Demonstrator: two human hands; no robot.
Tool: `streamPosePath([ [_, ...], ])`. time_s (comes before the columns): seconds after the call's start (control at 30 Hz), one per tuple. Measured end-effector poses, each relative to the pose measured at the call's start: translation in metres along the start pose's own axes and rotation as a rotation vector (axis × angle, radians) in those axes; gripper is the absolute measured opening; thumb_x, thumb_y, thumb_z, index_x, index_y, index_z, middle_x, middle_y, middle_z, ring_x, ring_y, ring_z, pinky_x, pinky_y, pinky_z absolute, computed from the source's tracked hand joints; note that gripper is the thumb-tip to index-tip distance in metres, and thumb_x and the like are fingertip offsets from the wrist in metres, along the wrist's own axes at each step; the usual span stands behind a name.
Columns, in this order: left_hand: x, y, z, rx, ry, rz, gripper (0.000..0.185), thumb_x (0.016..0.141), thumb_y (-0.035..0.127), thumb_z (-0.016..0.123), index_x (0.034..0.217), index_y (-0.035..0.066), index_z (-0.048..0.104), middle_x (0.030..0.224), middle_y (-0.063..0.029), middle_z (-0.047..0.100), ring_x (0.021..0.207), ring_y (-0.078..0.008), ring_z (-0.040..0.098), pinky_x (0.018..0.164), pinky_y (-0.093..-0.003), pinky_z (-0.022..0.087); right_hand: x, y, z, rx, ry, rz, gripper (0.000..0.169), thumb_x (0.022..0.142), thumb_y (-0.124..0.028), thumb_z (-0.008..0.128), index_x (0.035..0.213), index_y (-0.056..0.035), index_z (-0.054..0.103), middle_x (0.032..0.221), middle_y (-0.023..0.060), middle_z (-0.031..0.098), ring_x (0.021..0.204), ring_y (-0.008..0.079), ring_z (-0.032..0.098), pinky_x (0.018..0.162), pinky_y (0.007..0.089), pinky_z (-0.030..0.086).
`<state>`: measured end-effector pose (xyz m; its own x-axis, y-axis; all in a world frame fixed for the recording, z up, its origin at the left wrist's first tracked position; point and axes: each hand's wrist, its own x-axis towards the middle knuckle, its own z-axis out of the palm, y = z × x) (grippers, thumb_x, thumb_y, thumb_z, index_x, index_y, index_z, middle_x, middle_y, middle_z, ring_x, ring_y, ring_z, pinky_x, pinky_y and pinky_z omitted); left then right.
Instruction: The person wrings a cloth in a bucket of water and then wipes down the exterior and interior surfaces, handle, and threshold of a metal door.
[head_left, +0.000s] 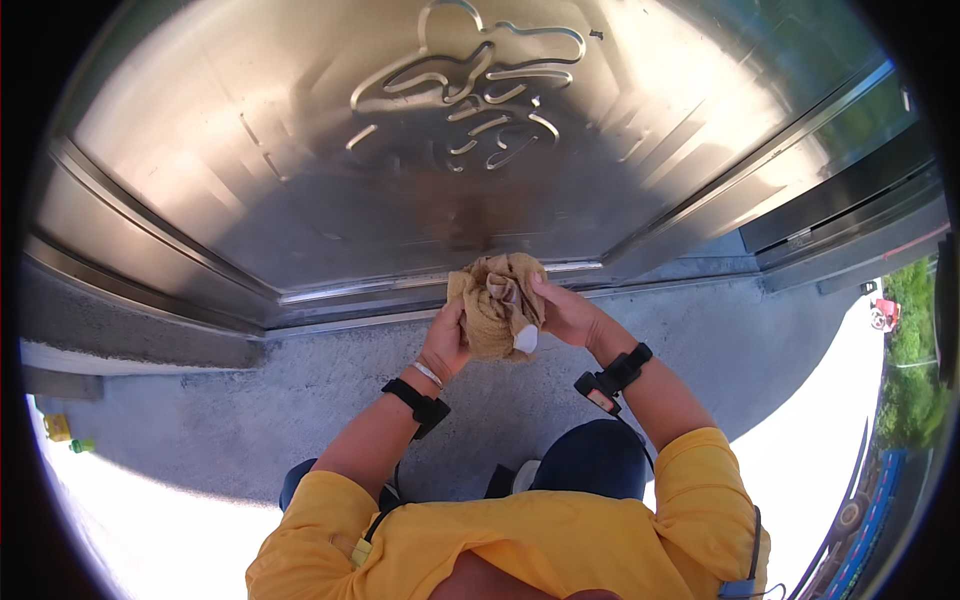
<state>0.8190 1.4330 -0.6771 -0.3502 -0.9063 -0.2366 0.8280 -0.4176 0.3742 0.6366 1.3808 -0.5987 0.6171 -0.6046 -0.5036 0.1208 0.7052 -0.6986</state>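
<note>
A bunched brown cloth (487, 322) with a white tag or patch is held between both hands, in front of the lower edge of a shiny metal door (405, 202). My left hand (448, 341) grips the cloth's left side; a bracelet and a black strap are on that wrist. On the right side, my right hand (566, 311) has its thumb on top of the cloth, and its other fingers are mostly hidden behind it. A strap with a small black device circles the right wrist. The door bears a raised curving pattern (480, 82) above the hands.
Metal door frame posts (161, 217) rise left and right, with a low concrete ledge (150, 330) at left. Grey concrete floor (360, 382) lies beneath the hands. Yellow and green items (67, 435) are at far left. Cables run along both arms.
</note>
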Motion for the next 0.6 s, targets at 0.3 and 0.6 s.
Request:
streamPosePath([
  [0.3,-0.007,0.013,0.075,1.438,0.024,0.792,0.048,0.083,0.027,0.064,0.118,0.0,0.047,0.113,-0.0127,0.052,0.107,-0.0205,0.052,0.086,-0.0326,0.044,-0.111,-0.036,-0.005,-0.122,0.255,-0.474,0.059,0.077,-0.022,0.063,0.127,-0.0016,0.038,0.117,0.0102,0.052,0.102,0.0211,0.055,0.089,0.0344,0.046],
  [0.6,0.001,0.043,0.029,0.813,0.222,0.025,0.029,0.084,0.027,0.061,0.104,0.006,0.057,0.093,-0.0045,0.059,0.087,-0.013,0.056,0.079,-0.0284,0.047,-0.041,-0.093,-0.016,0.082,1.186,-1.449,0.057,0.083,-0.039,0.057,0.127,-0.007,0.04,0.122,0.0064,0.047,0.108,0.0223,0.049,0.089,0.0335,0.045],
])
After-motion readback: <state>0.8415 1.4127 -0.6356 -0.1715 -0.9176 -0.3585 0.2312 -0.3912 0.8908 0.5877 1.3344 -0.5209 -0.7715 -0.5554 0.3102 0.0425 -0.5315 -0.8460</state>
